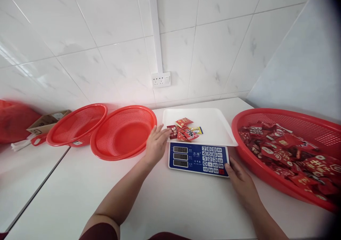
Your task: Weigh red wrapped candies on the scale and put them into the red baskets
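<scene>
A digital weighing scale (197, 159) with a blue keypad panel stands on the white table, and a white tray (213, 126) forms its top. Several small wrapped snack packets (186, 129), mostly red with one yellow and blue, lie in a loose pile on the tray's left part. My left hand (157, 142) is open at the tray's left edge, its fingertips beside the nearest red packet; whether they touch it I cannot tell. At the scale's lower right corner, my right hand (242, 181) has its thumb on the panel edge near the red key, with the fingers along the side.
A large red basket (266, 169) full of red packets stands close on the right. To the left are two red perforated baskets (124, 133), a cardboard box (48, 121) and a red bag (16, 121). A wall socket (161, 79) is behind.
</scene>
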Action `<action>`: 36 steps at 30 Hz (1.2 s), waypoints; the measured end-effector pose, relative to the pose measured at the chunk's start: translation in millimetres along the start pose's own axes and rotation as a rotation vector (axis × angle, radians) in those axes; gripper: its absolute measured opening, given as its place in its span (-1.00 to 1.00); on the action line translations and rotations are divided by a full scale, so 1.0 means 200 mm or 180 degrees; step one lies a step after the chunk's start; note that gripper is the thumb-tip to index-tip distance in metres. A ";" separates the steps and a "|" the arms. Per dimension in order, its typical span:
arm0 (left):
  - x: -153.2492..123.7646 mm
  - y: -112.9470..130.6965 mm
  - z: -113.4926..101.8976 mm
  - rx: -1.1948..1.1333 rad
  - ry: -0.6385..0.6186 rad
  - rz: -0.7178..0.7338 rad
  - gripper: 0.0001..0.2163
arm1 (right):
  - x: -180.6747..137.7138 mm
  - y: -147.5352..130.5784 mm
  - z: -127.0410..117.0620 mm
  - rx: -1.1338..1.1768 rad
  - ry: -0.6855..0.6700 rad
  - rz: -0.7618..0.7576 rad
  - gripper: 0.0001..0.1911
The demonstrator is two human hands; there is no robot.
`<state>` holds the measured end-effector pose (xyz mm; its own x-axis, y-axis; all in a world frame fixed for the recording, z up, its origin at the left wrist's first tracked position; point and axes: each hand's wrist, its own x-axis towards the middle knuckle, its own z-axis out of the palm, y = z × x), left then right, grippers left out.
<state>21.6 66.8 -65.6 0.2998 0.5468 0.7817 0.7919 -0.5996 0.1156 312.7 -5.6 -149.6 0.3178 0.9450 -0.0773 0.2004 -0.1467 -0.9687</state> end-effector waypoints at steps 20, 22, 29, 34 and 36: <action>-0.03 0.32 -0.25 -0.1870 0.1620 0.0317 -0.41 | 0.18 -0.57 0.31 -0.2391 -0.0806 -0.2673 -0.67; -0.01 0.30 -0.33 -0.2039 0.1913 0.0267 -0.45 | 0.22 -0.62 0.32 -0.2641 -0.0793 -0.2489 -0.69; 0.03 0.13 -0.53 -0.1998 0.2543 -0.0564 -0.56 | 0.20 -0.95 0.48 -0.1364 -0.0565 -0.1846 -0.76; 0.03 0.07 -0.60 -0.2100 0.2839 -0.0686 -0.57 | 0.18 -1.03 0.66 -0.0923 -0.1821 -0.1723 -0.45; 0.04 0.06 -0.62 -0.2031 0.2942 -0.0712 -0.60 | 0.18 -0.99 0.66 -0.1493 -0.1969 -0.1761 -0.42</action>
<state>-32.6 -9.9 18.0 -0.5285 0.1983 0.8254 0.2849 -0.8745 0.3925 162.9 96.7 8.7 -0.4530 0.8831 0.1222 0.5696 0.3922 -0.7223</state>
